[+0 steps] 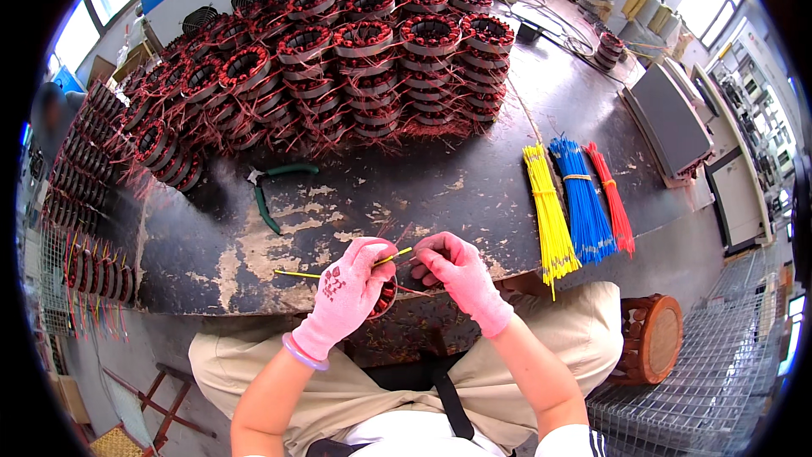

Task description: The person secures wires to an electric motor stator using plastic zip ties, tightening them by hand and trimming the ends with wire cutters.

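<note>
My left hand (348,286), in a pink glove, is closed on a thin yellow wire (296,273), which sticks out on both sides of the fingers. Partly hidden behind that hand is a wound motor stator (386,298) with a red-and-dark ring, at the table's near edge. Thin reddish copper leads (412,290) stray from it toward my right hand (461,278). That hand, also gloved in pink, is pinched beside the wire's right end; what lies between its fingertips is too small to make out. Green-handled pliers (267,203) lie beyond my left hand.
Stacked stators (364,76) fill the far side of the dark, worn table (406,178). To the right lie bundles of yellow wires (550,220), blue wires (584,207) and red wires (612,203). A wooden stool (653,338) and a wire-mesh rack (702,372) stand at lower right.
</note>
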Demonstrator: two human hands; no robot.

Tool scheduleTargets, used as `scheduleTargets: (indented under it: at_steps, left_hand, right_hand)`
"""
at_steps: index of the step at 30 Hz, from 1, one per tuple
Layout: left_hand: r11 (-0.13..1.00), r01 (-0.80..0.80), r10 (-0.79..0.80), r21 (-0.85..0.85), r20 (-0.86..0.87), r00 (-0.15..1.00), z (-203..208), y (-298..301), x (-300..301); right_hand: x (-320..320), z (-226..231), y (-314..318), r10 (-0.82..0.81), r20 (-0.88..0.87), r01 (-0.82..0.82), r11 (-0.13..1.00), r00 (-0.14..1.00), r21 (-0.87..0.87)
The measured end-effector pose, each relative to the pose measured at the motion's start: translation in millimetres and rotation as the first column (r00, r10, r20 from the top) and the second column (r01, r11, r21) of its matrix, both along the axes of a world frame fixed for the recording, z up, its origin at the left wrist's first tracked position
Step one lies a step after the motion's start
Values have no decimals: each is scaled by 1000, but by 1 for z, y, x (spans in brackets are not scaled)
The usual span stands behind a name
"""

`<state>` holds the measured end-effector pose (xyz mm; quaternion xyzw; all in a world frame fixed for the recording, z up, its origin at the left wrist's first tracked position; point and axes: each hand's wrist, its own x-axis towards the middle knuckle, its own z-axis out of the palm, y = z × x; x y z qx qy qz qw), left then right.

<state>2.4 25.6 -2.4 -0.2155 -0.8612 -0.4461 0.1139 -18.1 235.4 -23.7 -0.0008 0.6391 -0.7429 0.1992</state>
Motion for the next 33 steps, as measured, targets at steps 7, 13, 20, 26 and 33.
scheduleTargets:
  at_steps: [7, 13, 20, 26, 33]
  left_hand:
    - [998, 62, -63, 20, 47, 997, 6, 1, 1]
    - [995, 66, -64, -77, 28, 998, 1, -1, 0]
    - [986, 21, -14, -167, 46, 999, -3, -1, 3]
    - [976, 27, -26, -217, 11, 1000, -6, -3, 3]
    - [979, 42, -22, -198, 99, 995, 5, 2, 0]
  right_hand:
    - [-8, -4, -7, 195, -65, -185, 973, 979, 135]
    - [0, -2, -16, 123, -230, -68, 970, 966, 233]
    - [24, 4, -6, -37, -144, 62, 983, 989, 172]
    - [31, 14, -8, -2, -572, 257, 895, 820, 365]
    - [6, 36, 1, 159, -369, 7, 912, 916, 410]
